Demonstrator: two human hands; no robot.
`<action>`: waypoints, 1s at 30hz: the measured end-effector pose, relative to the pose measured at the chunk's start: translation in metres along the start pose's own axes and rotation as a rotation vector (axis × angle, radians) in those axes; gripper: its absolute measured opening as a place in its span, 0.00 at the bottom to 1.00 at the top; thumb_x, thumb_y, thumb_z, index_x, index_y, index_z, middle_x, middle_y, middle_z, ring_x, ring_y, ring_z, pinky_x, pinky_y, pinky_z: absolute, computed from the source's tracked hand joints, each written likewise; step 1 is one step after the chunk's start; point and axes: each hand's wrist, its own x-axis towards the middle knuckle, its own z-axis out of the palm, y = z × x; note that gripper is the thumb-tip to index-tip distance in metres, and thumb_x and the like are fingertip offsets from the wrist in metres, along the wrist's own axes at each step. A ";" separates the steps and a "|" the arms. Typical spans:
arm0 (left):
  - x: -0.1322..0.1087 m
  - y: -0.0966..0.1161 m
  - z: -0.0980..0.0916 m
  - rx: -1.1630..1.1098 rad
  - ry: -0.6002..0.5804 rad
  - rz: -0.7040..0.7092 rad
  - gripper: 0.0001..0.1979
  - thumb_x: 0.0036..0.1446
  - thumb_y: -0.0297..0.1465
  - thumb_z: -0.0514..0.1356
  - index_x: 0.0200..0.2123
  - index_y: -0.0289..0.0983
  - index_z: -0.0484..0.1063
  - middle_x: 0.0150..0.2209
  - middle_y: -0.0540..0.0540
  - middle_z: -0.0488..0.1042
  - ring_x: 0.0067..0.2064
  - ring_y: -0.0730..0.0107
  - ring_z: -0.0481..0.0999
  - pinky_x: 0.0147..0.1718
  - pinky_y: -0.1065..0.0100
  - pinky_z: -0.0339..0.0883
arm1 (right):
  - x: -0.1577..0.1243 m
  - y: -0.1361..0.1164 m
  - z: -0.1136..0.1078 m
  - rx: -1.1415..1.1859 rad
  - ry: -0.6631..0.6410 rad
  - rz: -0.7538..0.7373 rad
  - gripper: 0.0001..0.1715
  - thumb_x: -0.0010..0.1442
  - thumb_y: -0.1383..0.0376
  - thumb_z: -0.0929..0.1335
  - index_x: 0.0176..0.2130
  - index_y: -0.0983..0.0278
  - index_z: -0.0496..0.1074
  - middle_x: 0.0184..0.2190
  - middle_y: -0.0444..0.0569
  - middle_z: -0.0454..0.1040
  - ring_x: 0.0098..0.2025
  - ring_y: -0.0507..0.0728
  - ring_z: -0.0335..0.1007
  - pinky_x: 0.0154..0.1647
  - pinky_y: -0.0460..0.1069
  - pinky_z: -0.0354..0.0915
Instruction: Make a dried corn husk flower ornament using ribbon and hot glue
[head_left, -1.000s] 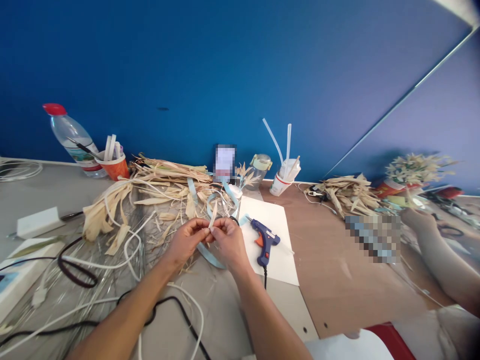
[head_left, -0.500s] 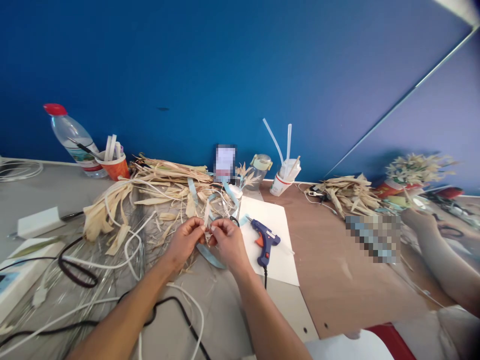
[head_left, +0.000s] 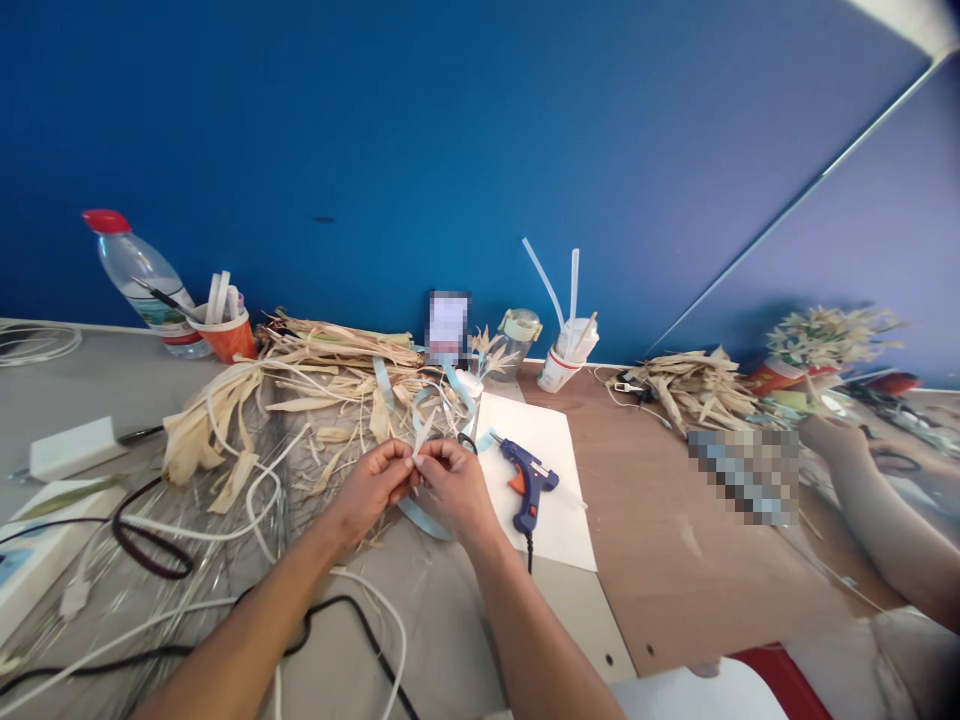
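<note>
Between my two hands, pinched at the fingertips, a small pale piece of corn husk (head_left: 422, 436) points upward. My left hand (head_left: 377, 478) grips its base from the left, thumb against forefinger. My right hand (head_left: 453, 482) pinches it from the right, and the two thumbs nearly touch. The lower end of the piece is hidden by my fingers. A light blue ribbon (head_left: 424, 516) curves out from below my hands. To the right, a blue glue gun (head_left: 531, 482) with an orange trigger lies on a white sheet (head_left: 559, 535). Dried corn husks (head_left: 337, 345) are heaped behind my hands.
A tilted water bottle (head_left: 146, 285), an orange cup (head_left: 229, 335), a phone (head_left: 448, 328), a jar (head_left: 517, 345) and a white cup (head_left: 559, 370) line the wall. White and black cables (head_left: 367, 630) cross the left side. Another person's arm (head_left: 862, 500) is at the far right.
The pale husk piece has tilted slightly to the right and shows more of its tip between my fingertips. My hands stay almost in place. The view has shifted slightly.
</note>
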 end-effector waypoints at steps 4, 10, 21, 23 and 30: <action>0.001 0.000 0.000 0.006 0.016 -0.003 0.12 0.50 0.36 0.62 0.25 0.36 0.64 0.20 0.55 0.66 0.19 0.81 0.56 0.19 0.75 0.47 | -0.001 -0.004 -0.001 -0.090 -0.010 -0.023 0.05 0.46 0.64 0.66 0.24 0.64 0.67 0.16 0.39 0.65 0.18 0.48 0.56 0.20 0.44 0.53; 0.002 -0.005 -0.002 0.009 0.011 -0.017 0.14 0.49 0.39 0.63 0.25 0.36 0.64 0.16 0.56 0.63 0.18 0.80 0.57 0.19 0.74 0.46 | -0.001 -0.002 0.000 -0.202 0.034 -0.094 0.03 0.46 0.66 0.63 0.23 0.63 0.65 0.17 0.39 0.64 0.19 0.49 0.57 0.20 0.44 0.54; 0.001 0.000 -0.003 -0.032 -0.033 -0.010 0.14 0.48 0.40 0.64 0.27 0.34 0.71 0.23 0.52 0.68 0.19 0.82 0.56 0.19 0.73 0.48 | 0.006 0.007 0.000 0.094 -0.050 -0.043 0.09 0.47 0.61 0.68 0.24 0.64 0.66 0.16 0.39 0.65 0.18 0.48 0.56 0.23 0.44 0.54; 0.002 0.000 -0.004 -0.001 -0.010 -0.003 0.14 0.47 0.40 0.65 0.27 0.34 0.71 0.23 0.52 0.68 0.19 0.81 0.56 0.19 0.73 0.47 | 0.008 0.010 -0.001 0.125 -0.067 -0.042 0.09 0.47 0.61 0.69 0.25 0.64 0.68 0.16 0.40 0.67 0.19 0.49 0.59 0.24 0.45 0.56; 0.002 0.000 -0.003 0.149 0.073 0.064 0.13 0.48 0.40 0.64 0.27 0.35 0.72 0.21 0.53 0.67 0.20 0.78 0.57 0.19 0.73 0.48 | 0.007 0.004 -0.003 0.274 -0.014 -0.071 0.11 0.43 0.64 0.70 0.31 0.63 0.71 0.19 0.38 0.64 0.19 0.47 0.55 0.22 0.44 0.54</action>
